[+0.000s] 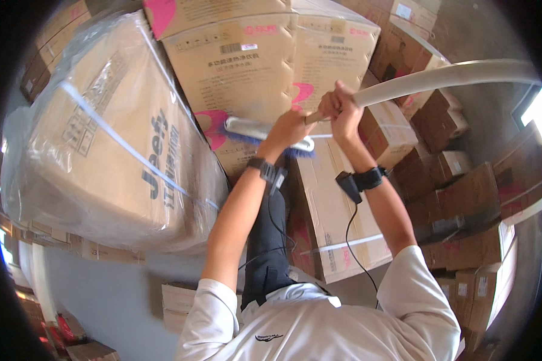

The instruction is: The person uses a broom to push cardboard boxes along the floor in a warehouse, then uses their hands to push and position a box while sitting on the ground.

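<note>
My left hand [289, 131] and my right hand [342, 108] are both closed around the light-coloured handle [447, 76] of a broom, close to each other. The handle runs out to the upper right past my right hand. Under and beside my left hand lies the broom head [246, 128], white with blue bristles, in front of printed cardboard cartons [235, 63]. My left wrist and hand hide part of the head. Both wrists wear black straps with small devices and cables.
A large plastic-wrapped carton [113, 135] with a white strap stands at the left. A strapped carton [329, 203] lies by my leg. Several stacked cartons [465, 198] line the right side. Grey floor [99, 293] shows at the lower left.
</note>
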The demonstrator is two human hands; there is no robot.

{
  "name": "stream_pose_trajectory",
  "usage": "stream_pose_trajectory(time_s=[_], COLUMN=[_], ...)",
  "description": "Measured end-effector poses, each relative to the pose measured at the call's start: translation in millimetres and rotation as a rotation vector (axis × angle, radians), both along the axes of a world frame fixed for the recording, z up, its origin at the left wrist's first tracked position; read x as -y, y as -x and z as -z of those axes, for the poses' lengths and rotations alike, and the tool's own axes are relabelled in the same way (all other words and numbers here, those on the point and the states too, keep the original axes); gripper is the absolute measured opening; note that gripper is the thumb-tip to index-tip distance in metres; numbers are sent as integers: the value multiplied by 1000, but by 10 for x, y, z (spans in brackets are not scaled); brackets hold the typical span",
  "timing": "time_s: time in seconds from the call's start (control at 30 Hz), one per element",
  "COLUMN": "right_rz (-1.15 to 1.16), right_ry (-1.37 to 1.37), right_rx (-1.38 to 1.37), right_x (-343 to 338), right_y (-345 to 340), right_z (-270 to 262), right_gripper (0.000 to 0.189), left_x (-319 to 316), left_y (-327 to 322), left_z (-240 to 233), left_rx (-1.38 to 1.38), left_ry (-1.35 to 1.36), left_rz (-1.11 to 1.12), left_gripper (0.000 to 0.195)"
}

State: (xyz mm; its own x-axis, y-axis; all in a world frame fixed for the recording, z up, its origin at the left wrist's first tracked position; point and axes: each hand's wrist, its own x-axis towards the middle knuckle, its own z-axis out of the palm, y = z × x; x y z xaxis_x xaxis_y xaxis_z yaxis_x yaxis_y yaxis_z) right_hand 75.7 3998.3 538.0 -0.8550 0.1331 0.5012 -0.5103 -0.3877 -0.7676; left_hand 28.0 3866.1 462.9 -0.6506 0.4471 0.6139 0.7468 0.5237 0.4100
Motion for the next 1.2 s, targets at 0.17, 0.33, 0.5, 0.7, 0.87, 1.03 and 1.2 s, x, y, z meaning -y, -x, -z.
stream_pose_trajectory(time_s=[0.17, 0.33, 0.5, 0.7, 0.87, 1.03, 1.2], right_rz=[78, 40, 208, 497, 720, 667, 691], right_ry=[69, 142, 101, 72, 133, -96, -237], right_rx=[-159, -265, -284, -114, 131, 451, 506], right_x=[-615, -1328, -2142, -2671, -2811, -3422, -3045], right_y=[-440, -981, -1468, -1815, -2125, -2380, -2410], right_z=[-527, -1095, -1296, -1051, -749, 125, 554], right_gripper=[44, 33, 34, 36, 41, 43, 41], left_x=[-150, -317, -504, -30, 724, 781, 1112], left_y=[-125, -546, -572, -47, 575, 957, 1231], left_z=[-552, -1249, -1332, -1158, -1474, -1252, -1135], left_rx=[-1, -519, -489, -563, -881, -1061, -1126], left_ry=[149, -10, -175, -142, 145, 424, 468], left_rz=[93, 196, 274, -32, -372, -564, -627], left_gripper=[29, 16, 12, 15, 17, 40, 46])
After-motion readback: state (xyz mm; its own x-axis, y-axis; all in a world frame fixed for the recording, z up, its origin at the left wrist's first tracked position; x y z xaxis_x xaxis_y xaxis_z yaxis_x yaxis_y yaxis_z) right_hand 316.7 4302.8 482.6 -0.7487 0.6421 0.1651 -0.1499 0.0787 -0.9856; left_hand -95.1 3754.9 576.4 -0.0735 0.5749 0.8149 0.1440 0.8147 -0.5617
